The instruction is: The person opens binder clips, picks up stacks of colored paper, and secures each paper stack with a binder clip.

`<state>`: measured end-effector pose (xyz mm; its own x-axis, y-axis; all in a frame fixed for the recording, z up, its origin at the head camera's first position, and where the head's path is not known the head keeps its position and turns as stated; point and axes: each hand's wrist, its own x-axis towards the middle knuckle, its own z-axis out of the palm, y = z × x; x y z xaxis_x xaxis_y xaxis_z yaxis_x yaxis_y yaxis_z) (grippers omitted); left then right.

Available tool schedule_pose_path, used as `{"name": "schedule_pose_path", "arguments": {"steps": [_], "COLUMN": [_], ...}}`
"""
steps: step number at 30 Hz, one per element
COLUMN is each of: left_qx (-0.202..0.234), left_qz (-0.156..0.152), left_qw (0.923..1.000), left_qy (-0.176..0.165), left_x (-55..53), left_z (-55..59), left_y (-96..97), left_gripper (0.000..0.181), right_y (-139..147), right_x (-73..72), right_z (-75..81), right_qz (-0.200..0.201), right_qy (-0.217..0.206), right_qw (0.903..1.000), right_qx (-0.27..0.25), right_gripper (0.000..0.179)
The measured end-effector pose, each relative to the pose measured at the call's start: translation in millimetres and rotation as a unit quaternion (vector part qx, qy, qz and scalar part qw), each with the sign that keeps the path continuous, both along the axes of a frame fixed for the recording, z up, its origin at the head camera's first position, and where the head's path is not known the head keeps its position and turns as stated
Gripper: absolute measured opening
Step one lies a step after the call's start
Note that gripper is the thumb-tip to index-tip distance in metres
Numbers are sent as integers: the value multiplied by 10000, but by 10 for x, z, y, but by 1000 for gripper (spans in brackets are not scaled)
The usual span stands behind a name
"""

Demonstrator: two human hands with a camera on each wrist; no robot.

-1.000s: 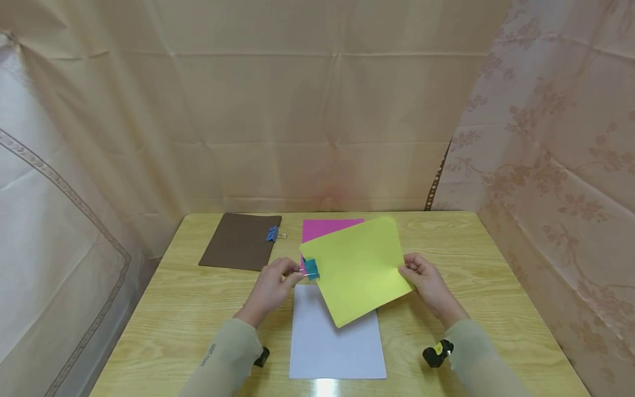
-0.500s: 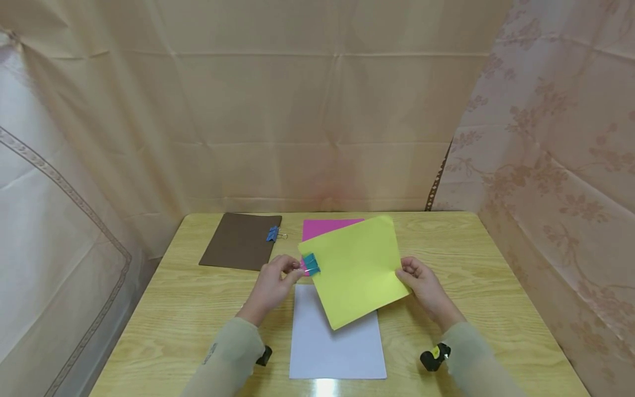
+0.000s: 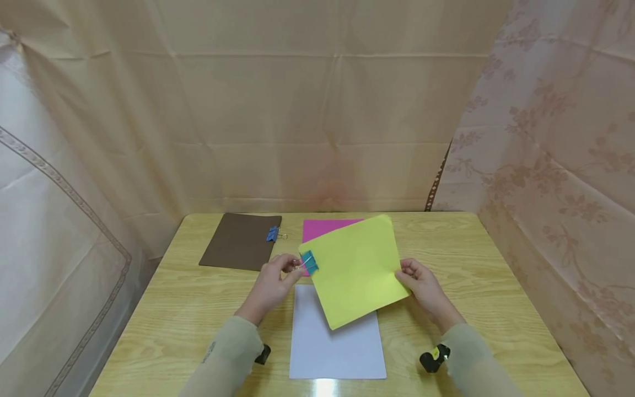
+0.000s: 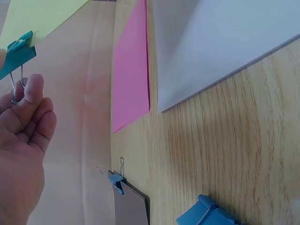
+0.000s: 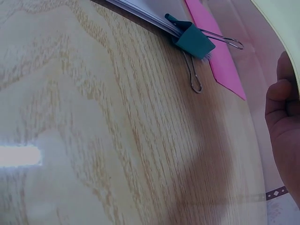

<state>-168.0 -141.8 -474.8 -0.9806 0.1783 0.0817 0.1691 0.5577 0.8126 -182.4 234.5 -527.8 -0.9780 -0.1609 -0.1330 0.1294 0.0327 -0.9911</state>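
Observation:
In the head view, my left hand (image 3: 270, 284) pinches a teal binder clip (image 3: 310, 262) at the left edge of a yellow sheet of paper (image 3: 357, 270). The left wrist view shows wire handles below the clip's body (image 4: 21, 56), at my fingers. My right hand (image 3: 426, 286) grips the sheet's right edge between thumb and fingers. The sheet is tilted and raised, partly covering a pink sheet (image 3: 329, 227) and a white paper stack (image 3: 334, 347). A dark green binder clip (image 5: 194, 41) grips the white stack's corner, hidden from the head view by the yellow sheet.
A dark brown stack (image 3: 238, 242) with a blue binder clip (image 3: 272, 234) on its right edge lies at the back left of the wooden table (image 3: 496, 309). Another blue clip (image 4: 206, 213) shows low in the left wrist view. Curtains hang behind and at the sides.
The teal clip has shifted slightly up along the yellow sheet's left edge and turned, with a wire handle now over its body. The sheet and right hand have drifted slightly left.

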Motion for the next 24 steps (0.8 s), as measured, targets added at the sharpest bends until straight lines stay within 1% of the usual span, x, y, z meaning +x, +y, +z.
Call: {"name": "schedule_pose_path", "arguments": {"steps": [4, 7, 15, 24], "left_qx": [-58, -17, 72, 147], "left_qz": [32, 65, 239, 197], "left_qw": [10000, 9999, 9995, 9996], "left_qy": [-72, -132, -168, -134], "left_x": [-16, -22, -47, -58], "left_z": [2, 1, -27, -24], "left_y": [-6, -10, -25, -34], "left_gripper": [32, 33, 33, 33], "right_y": [1, -2, -16, -22], "right_x": [-2, -4, -2, 6], "right_z": [-24, -44, -67, -62], "right_qz": [18, 8, 17, -50], "right_qy": [12, 5, 33, -33], "right_qw": [10000, 10000, 10000, 10000], "right_qx": [-14, -27, -71, -30], "right_gripper": [27, 27, 24, 26]}}
